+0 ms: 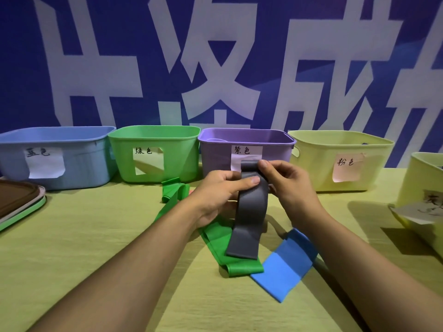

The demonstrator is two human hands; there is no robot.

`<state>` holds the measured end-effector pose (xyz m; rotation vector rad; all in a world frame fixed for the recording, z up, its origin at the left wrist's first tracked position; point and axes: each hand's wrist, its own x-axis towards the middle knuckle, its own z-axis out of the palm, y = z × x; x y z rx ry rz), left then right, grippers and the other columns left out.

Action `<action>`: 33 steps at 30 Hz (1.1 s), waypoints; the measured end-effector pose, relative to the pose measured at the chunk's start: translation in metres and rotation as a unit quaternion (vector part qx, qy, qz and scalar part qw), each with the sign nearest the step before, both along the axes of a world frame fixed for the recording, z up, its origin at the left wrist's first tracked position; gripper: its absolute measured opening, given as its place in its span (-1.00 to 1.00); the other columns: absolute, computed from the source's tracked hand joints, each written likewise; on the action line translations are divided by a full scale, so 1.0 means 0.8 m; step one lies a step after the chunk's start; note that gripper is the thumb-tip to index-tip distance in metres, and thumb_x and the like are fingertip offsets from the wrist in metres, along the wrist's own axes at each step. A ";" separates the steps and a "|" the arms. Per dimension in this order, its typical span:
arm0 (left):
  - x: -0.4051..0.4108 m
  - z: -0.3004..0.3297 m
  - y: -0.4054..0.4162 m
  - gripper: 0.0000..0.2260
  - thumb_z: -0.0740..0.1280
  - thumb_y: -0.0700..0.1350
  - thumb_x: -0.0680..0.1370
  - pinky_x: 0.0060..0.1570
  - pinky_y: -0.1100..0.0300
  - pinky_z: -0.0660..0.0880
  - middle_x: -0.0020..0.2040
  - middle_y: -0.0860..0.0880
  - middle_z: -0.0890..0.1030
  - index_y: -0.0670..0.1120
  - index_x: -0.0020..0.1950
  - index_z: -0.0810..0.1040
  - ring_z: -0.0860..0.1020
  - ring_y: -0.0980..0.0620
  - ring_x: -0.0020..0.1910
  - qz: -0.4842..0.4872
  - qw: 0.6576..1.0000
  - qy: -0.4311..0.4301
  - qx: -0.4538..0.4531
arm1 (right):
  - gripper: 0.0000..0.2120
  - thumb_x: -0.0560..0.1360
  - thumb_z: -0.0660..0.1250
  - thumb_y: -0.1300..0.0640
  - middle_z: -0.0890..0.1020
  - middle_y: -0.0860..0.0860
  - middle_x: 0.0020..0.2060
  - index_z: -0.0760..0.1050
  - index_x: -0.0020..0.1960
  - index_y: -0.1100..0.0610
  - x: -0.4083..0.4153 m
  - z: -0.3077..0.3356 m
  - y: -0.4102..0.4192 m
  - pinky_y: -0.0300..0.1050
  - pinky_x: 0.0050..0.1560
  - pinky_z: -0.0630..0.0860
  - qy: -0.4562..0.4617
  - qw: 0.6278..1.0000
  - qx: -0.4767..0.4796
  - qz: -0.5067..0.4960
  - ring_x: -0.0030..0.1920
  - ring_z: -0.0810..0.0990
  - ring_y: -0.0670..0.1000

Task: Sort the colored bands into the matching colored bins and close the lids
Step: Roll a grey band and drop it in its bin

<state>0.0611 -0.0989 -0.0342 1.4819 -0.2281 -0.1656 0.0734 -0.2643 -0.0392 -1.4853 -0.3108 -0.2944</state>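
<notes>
Head view showed us pinching the top of a grey band (251,212) with both hands: our left hand (218,195) had its thumb pressed across it, and our right hand (291,185) curled its fingers around the upper edge. It hung over a green band (230,255) and beside a blue band (285,267), before the purple bin (215,152).

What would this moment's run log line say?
hands: left hand and right hand both pinch grey band | on table: green band, blue band | lids: off
</notes>
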 end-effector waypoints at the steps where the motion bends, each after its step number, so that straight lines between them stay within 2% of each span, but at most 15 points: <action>1: 0.000 0.000 0.000 -0.80 0.47 -0.13 0.56 -0.35 0.27 0.54 -0.04 -0.13 0.74 -0.18 0.14 0.67 0.67 0.08 -0.25 0.003 1.000 0.001 -0.004 | -0.87 0.58 0.40 0.10 0.75 0.06 -0.08 0.67 0.05 0.13 0.001 -0.001 0.000 -0.08 -0.06 0.65 -0.004 1.000 -0.001 -0.003 -0.05 0.70 0.01; 4: 0.000 -0.002 -0.001 -0.77 0.44 -0.15 0.59 -0.42 0.28 0.52 -0.07 -0.17 0.73 -0.25 0.18 0.65 0.65 0.09 -0.32 0.005 1.000 0.002 -0.006 | -0.91 0.57 0.40 0.13 0.75 0.00 -0.07 0.65 0.06 0.08 0.002 -0.003 -0.002 -0.10 -0.03 0.66 -0.013 1.000 0.001 -0.001 -0.01 0.70 -0.02; 7: 0.004 -0.005 -0.002 -0.75 0.43 -0.15 0.59 -0.27 0.22 0.59 0.09 -0.24 0.71 -0.26 0.21 0.65 0.67 0.01 -0.19 0.011 1.000 -0.011 -0.009 | -0.88 0.57 0.40 0.16 0.75 0.03 -0.01 0.66 0.09 0.08 0.004 -0.005 -0.003 -0.02 0.05 0.66 -0.026 1.000 -0.008 0.004 0.06 0.71 0.03; 10: 0.006 -0.005 -0.002 -0.76 0.44 -0.16 0.58 -0.20 0.25 0.59 0.10 -0.23 0.71 -0.26 0.19 0.66 0.67 0.03 -0.13 0.021 0.999 -0.022 -0.010 | -0.83 0.57 0.40 0.19 0.74 0.04 0.05 0.65 0.15 0.08 0.004 -0.006 -0.003 0.01 0.09 0.66 -0.032 0.999 -0.018 0.006 0.11 0.70 0.05; 14: 0.004 -0.002 -0.003 -0.81 0.44 -0.13 0.58 -0.26 0.28 0.57 0.01 -0.16 0.74 -0.21 0.12 0.69 0.67 0.05 -0.15 0.032 0.999 -0.028 -0.018 | -0.79 0.56 0.42 0.23 0.72 0.05 0.07 0.65 0.17 0.05 0.004 -0.006 -0.003 -0.06 0.08 0.66 -0.038 0.998 -0.039 0.012 0.12 0.69 0.05; 17: -0.002 0.005 -0.005 -0.73 0.41 0.02 0.60 -0.30 0.27 0.57 -0.12 -0.12 0.74 -0.19 0.06 0.70 0.68 0.06 -0.23 0.053 0.997 -0.017 -0.045 | -0.77 0.54 0.43 0.27 0.73 0.07 0.04 0.65 0.13 0.04 0.003 -0.006 -0.001 -0.09 0.09 0.66 -0.055 0.997 -0.046 0.018 0.10 0.70 0.07; 20: 0.002 0.005 -0.005 -0.60 0.39 0.18 0.57 -0.14 0.12 0.62 -0.12 -0.14 0.75 -0.15 0.06 0.70 0.72 -0.06 -0.10 0.099 0.994 -0.015 -0.043 | -0.74 0.53 0.43 0.32 0.73 0.04 0.02 0.65 0.09 0.01 -0.001 -0.005 0.002 -0.11 0.11 0.66 -0.062 0.996 -0.054 0.033 0.08 0.70 0.03; 22: 0.006 0.001 -0.004 -0.58 0.41 0.19 0.56 -0.01 0.00 0.60 -0.05 -0.20 0.74 -0.18 0.03 0.71 0.72 -0.15 -0.02 0.119 0.992 -0.020 -0.035 | -0.72 0.52 0.44 0.33 0.75 -0.01 0.00 0.65 0.08 -0.02 -0.002 -0.004 0.003 -0.12 0.11 0.65 -0.067 0.995 -0.063 0.040 0.07 0.71 -0.01; 25: 0.007 -0.001 -0.003 -0.66 0.43 0.11 0.57 -0.18 0.12 0.58 -0.10 -0.19 0.74 -0.18 -0.07 0.72 0.68 -0.07 -0.18 0.120 0.992 -0.019 -0.031 | -0.72 0.53 0.43 0.35 0.76 -0.05 -0.02 0.66 0.09 0.01 -0.003 -0.003 0.002 -0.18 0.07 0.64 -0.048 0.996 -0.053 0.057 0.06 0.71 -0.06; 29: 0.007 0.000 -0.004 -0.73 0.41 -0.02 0.60 -0.23 0.18 0.57 -0.10 -0.22 0.72 -0.24 -0.01 0.71 0.65 -0.03 -0.23 0.095 0.994 -0.030 -0.053 | -0.80 0.64 0.30 0.21 0.70 0.06 0.13 0.64 0.20 0.07 -0.003 -0.001 -0.003 -0.02 0.15 0.64 0.007 0.998 -0.021 0.063 0.16 0.67 0.06; 31: 0.007 0.000 -0.004 -0.78 0.38 -0.09 0.62 -0.23 0.23 0.58 -0.07 -0.21 0.72 -0.24 0.04 0.71 0.66 0.00 -0.20 0.070 0.995 -0.046 -0.058 | -0.77 0.66 0.27 0.01 0.70 0.06 0.10 0.63 0.20 0.05 -0.006 0.002 -0.001 -0.10 0.06 0.66 0.031 0.998 -0.019 0.046 0.12 0.68 0.04; 33: 0.005 0.000 -0.005 -0.84 0.35 -0.16 0.64 -0.22 0.26 0.59 -0.06 -0.15 0.73 -0.21 0.09 0.69 0.68 0.04 -0.17 0.040 0.996 -0.060 -0.059 | -0.65 0.62 0.25 -0.18 0.74 0.03 0.00 0.65 0.13 0.04 -0.009 0.001 0.001 -0.16 -0.05 0.67 0.051 0.997 -0.041 0.036 0.02 0.72 -0.01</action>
